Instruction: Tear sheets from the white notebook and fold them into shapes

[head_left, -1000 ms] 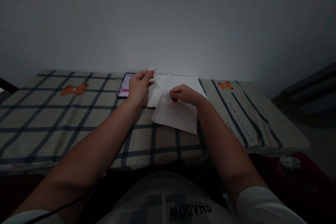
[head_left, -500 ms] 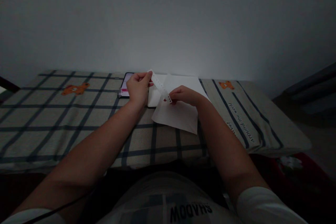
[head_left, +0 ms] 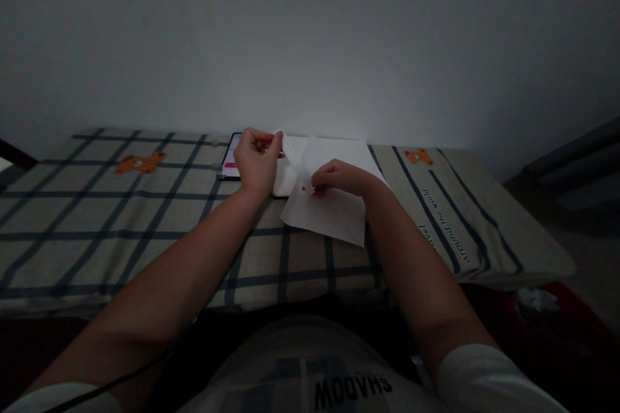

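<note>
My left hand (head_left: pixel 258 158) pinches the upper end of a narrow white strip (head_left: pixel 297 164) between thumb and fingers. The strip slants down to the right, its marks hardly legible. At its lower end my right hand (head_left: pixel 341 177) has its fingers closed on it. Beneath my right hand lies a thin white sheet of paper (head_left: pixel 329 219), its near corner hanging over the plaid cloth. Behind it is a white pad or stack of paper (head_left: pixel 343 151) with a dark edge, partly covered by the sheet and my hands.
A phone (head_left: pixel 231 158) with a lit screen lies left of my left hand, partly covered by it. The plaid cloth (head_left: pixel 159 219) covers the table up to the wall (head_left: pixel 310 45). Something red (head_left: pixel 566 316) with a whitish crumpled thing sits below the right edge.
The strip has turned, so its row of dark dots shows less than before. My left hand has tilted slightly and shifted a little right; my right hand has hardly moved.
</note>
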